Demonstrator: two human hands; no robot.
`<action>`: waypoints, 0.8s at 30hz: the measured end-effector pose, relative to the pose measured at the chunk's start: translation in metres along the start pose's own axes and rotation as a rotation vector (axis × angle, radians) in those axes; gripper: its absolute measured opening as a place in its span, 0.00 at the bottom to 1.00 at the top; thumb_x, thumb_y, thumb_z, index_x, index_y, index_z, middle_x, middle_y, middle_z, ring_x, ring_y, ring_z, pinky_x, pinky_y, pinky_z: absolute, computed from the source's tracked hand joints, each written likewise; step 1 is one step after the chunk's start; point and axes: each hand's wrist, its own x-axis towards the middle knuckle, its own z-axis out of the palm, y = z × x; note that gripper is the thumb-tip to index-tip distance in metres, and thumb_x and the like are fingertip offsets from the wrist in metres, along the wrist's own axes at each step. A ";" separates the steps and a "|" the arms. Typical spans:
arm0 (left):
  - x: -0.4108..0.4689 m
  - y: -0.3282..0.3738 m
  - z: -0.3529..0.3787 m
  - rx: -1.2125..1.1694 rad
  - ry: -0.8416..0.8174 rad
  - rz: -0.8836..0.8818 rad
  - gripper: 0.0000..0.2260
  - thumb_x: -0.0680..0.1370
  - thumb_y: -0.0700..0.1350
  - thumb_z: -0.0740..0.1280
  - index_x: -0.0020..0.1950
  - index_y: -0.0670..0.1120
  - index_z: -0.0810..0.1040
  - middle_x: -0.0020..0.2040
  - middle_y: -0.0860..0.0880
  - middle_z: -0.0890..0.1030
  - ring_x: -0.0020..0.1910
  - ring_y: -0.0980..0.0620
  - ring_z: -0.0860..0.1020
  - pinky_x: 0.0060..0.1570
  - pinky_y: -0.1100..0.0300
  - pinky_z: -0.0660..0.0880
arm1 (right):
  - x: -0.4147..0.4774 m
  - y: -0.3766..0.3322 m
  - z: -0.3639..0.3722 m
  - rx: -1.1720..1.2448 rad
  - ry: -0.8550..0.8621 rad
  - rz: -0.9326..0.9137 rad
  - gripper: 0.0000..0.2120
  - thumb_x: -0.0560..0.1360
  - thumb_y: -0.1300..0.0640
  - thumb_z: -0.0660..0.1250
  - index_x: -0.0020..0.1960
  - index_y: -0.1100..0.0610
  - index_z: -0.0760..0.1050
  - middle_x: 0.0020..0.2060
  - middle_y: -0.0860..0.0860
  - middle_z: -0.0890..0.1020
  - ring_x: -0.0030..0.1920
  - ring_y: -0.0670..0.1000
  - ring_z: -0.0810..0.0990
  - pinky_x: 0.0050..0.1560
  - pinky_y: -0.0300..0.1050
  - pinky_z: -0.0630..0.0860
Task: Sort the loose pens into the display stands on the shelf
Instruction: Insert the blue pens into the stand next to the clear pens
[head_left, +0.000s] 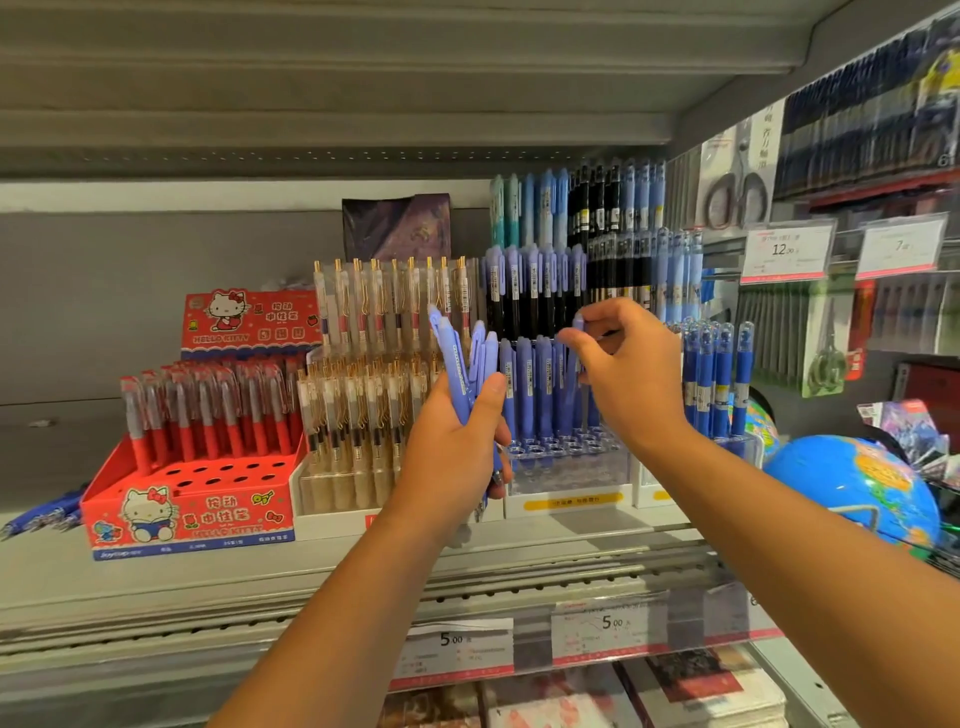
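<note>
Several loose pens (460, 358): periwinkle, bunched upright in the left hand (452, 447), before the stands at the middle of the shelf (311, 571).
Left fingers (491, 395): curled round the bunch, thumb pressed on its side.
Right hand (631, 374): fingers (571, 340) pinching the top of one periwinkle pen (577, 325).
Clear stand (566, 467): periwinkle pens upright in its back holes, the pinched pen among them.
Red stand (192, 509): red pens in its rear rows, toward the shelf's left edge.
Blue pens (41, 514): lying loose at the shelf's left edge.
</note>
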 end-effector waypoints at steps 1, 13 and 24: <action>0.000 0.000 0.000 0.000 -0.002 0.001 0.07 0.81 0.55 0.61 0.50 0.52 0.72 0.30 0.54 0.76 0.24 0.51 0.74 0.24 0.59 0.73 | 0.000 0.001 0.001 -0.016 -0.021 0.017 0.08 0.76 0.53 0.72 0.52 0.53 0.76 0.42 0.46 0.79 0.43 0.49 0.80 0.41 0.52 0.82; -0.002 0.002 -0.001 0.022 0.058 0.067 0.07 0.81 0.52 0.64 0.48 0.50 0.74 0.31 0.54 0.79 0.23 0.53 0.75 0.24 0.60 0.74 | 0.003 0.004 0.006 -0.244 -0.244 0.076 0.12 0.76 0.57 0.72 0.56 0.60 0.77 0.37 0.44 0.75 0.33 0.45 0.78 0.36 0.51 0.83; -0.003 0.003 0.001 -0.054 0.039 0.036 0.02 0.81 0.49 0.65 0.53 0.52 0.75 0.34 0.50 0.82 0.25 0.48 0.77 0.24 0.56 0.76 | -0.008 -0.004 -0.001 -0.444 -0.332 0.073 0.14 0.77 0.56 0.70 0.56 0.65 0.77 0.46 0.59 0.82 0.46 0.58 0.80 0.51 0.57 0.78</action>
